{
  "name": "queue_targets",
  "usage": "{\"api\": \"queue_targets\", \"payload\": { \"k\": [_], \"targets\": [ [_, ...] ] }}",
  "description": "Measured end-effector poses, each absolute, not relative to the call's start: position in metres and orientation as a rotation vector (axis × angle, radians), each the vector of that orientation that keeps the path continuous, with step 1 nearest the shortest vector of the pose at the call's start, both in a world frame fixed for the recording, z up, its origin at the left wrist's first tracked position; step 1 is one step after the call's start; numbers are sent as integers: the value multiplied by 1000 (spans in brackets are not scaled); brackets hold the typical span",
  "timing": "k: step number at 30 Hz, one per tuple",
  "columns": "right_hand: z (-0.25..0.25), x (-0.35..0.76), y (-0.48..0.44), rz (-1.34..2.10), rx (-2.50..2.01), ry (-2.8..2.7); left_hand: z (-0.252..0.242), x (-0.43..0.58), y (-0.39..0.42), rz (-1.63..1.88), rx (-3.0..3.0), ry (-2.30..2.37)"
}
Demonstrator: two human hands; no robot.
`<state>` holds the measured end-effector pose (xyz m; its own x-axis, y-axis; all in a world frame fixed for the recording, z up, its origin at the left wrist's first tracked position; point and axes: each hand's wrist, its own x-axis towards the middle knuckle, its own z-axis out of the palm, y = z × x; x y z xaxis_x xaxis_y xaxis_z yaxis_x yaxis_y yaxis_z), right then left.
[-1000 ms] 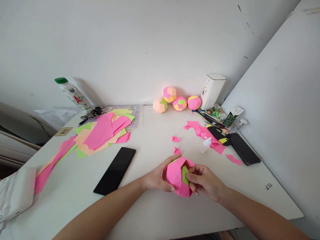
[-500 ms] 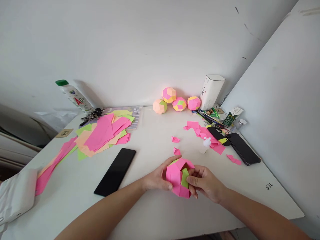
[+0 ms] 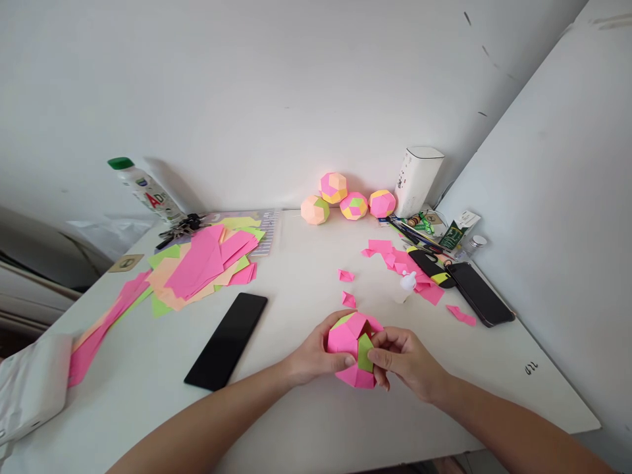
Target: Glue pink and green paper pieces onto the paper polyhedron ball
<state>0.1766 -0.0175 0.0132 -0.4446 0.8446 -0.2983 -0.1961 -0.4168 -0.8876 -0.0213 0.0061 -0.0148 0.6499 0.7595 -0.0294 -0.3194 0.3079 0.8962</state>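
Note:
Near the table's front, a pink and green folded paper ball [image 3: 346,339] has a dark opening at its upper right. My left hand [image 3: 320,349] is wrapped round its left side, the thumb lying across the front. On the right side, my right hand [image 3: 402,359] pinches a green paper piece [image 3: 365,353] at the ball, beside the opening. Some right fingers are partly hidden behind the ball. Just beyond lie two small folded pink pieces [image 3: 348,299]. Against the wall sit several finished paper balls [image 3: 354,205].
Coloured paper sheets [image 3: 197,263] and a black phone [image 3: 227,341] lie left. A bottle [image 3: 148,191] stands at back left. Pink pieces [image 3: 392,257], a small white bottle [image 3: 407,282], a black cutter [image 3: 429,266] and another dark phone [image 3: 481,294] are on the right.
My left thumb has moved right and up across the front of the ball. My right hand keeps its pinch on the green piece, nearly unmoved.

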Motion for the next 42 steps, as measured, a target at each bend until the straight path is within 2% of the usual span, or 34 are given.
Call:
{"api": "queue_targets", "payload": {
  "k": [15,31,42],
  "targets": [
    [8,178,-17,1900,-1104,-1143,-13,-19,2,738,1083,527],
    [11,169,-21,1903,-1131,-972,-17,-15,-3,781,1118,578],
    [8,166,-22,1796,-1101,-1053,-15,-12,-6,815,1090,549]
  ]
}}
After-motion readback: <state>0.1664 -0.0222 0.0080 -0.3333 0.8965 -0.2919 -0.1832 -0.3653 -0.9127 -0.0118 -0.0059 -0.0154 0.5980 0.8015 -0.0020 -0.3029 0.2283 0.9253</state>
